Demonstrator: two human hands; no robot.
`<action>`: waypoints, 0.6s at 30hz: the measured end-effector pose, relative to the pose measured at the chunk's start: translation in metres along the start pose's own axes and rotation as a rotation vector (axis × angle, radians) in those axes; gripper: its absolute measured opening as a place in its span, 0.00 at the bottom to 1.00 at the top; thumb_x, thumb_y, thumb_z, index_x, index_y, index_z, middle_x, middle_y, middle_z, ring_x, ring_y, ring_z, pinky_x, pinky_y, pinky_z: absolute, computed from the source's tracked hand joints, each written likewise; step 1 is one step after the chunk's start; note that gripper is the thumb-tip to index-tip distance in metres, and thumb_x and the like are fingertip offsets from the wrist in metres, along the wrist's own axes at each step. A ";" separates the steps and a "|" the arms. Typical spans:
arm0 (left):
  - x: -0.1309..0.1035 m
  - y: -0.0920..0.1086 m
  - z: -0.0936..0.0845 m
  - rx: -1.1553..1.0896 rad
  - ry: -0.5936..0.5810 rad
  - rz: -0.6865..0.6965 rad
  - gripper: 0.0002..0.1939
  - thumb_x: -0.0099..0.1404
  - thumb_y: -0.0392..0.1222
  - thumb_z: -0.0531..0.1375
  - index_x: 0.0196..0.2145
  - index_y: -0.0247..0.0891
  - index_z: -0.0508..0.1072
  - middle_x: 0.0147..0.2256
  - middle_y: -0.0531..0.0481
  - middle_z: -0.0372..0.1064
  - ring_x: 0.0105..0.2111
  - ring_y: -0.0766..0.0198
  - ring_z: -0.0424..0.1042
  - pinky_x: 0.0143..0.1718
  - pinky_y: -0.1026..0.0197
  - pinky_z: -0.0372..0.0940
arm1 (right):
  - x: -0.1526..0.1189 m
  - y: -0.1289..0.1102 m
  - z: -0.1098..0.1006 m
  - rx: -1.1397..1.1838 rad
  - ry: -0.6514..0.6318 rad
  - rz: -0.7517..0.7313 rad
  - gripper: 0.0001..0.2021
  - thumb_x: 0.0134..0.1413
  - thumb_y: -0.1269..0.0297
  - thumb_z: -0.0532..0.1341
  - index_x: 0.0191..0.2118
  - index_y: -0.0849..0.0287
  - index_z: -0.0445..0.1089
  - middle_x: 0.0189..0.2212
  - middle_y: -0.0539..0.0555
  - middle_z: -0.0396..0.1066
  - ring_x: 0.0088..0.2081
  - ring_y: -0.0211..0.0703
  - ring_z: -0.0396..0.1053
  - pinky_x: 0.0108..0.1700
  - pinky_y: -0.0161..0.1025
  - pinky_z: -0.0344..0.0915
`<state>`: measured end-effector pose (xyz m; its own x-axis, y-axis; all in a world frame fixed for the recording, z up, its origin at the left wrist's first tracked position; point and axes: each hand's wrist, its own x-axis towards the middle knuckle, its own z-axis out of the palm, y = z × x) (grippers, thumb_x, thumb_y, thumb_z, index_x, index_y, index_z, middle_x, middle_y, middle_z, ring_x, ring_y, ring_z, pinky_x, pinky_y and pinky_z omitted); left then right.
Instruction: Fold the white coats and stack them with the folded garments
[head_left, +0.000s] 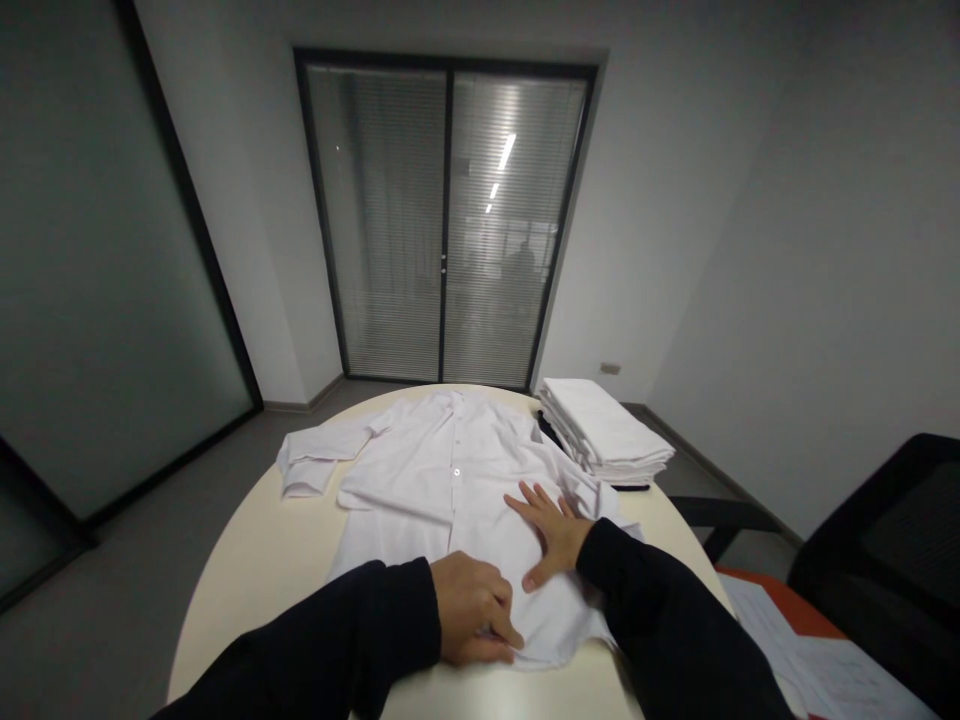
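A white button-up shirt (420, 460) lies spread over the round table, its collar end toward the far edge and its hem toward me. One sleeve stretches out to the left with a bend in it. My left hand (476, 610) pinches the shirt near the hem, thumb and fingers closed on the cloth. Spread flat on the shirt's right front panel is my right hand (551, 535), fingers apart. Part of the lower left of the shirt is hidden by my left forearm.
A stack of folded white cloth (607, 430) stands at the table's right rim, with something dark under it. The cream table (247, 560) has a rounded edge. To the right are a black chair (885, 540) and papers (817, 650) on an orange surface.
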<state>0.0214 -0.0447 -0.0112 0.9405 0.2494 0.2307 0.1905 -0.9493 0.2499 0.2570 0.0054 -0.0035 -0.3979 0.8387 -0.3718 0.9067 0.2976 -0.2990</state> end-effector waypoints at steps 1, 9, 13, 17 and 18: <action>0.000 0.003 0.000 0.003 -0.004 0.000 0.12 0.63 0.53 0.59 0.41 0.50 0.78 0.32 0.56 0.73 0.32 0.65 0.70 0.29 0.62 0.60 | 0.000 -0.001 0.000 -0.016 -0.001 0.003 0.64 0.26 0.40 0.69 0.68 0.48 0.33 0.68 0.58 0.18 0.66 0.61 0.15 0.60 0.68 0.21; 0.001 0.016 -0.015 -0.219 -0.108 -0.056 0.14 0.59 0.52 0.61 0.40 0.46 0.78 0.30 0.54 0.75 0.27 0.67 0.73 0.29 0.66 0.63 | -0.004 -0.009 -0.011 -0.091 -0.039 0.017 0.68 0.20 0.40 0.71 0.68 0.49 0.32 0.68 0.60 0.20 0.66 0.67 0.20 0.59 0.72 0.29; -0.011 -0.007 -0.045 -0.303 -0.103 -0.324 0.14 0.63 0.50 0.58 0.41 0.43 0.78 0.33 0.52 0.77 0.29 0.66 0.75 0.31 0.68 0.65 | -0.010 -0.026 -0.026 -0.171 -0.048 0.020 0.66 0.16 0.41 0.72 0.67 0.49 0.43 0.68 0.61 0.33 0.66 0.70 0.32 0.60 0.72 0.31; -0.036 -0.054 -0.065 -0.005 0.164 -0.601 0.16 0.63 0.47 0.57 0.47 0.40 0.74 0.46 0.47 0.73 0.47 0.57 0.71 0.50 0.59 0.63 | -0.012 -0.057 -0.029 -0.154 0.040 -0.088 0.56 0.26 0.35 0.67 0.65 0.49 0.51 0.67 0.59 0.42 0.66 0.64 0.39 0.62 0.66 0.33; -0.043 -0.066 -0.065 0.039 0.172 -0.644 0.18 0.63 0.46 0.57 0.49 0.39 0.72 0.49 0.46 0.71 0.50 0.56 0.69 0.52 0.57 0.61 | -0.011 -0.065 -0.026 -0.120 0.070 -0.135 0.54 0.31 0.33 0.65 0.65 0.49 0.51 0.67 0.59 0.42 0.66 0.63 0.40 0.63 0.65 0.33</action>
<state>-0.0493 0.0195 0.0233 0.5776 0.7930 0.1937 0.7123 -0.6056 0.3548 0.2061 -0.0115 0.0427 -0.5102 0.8160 -0.2717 0.8575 0.4584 -0.2337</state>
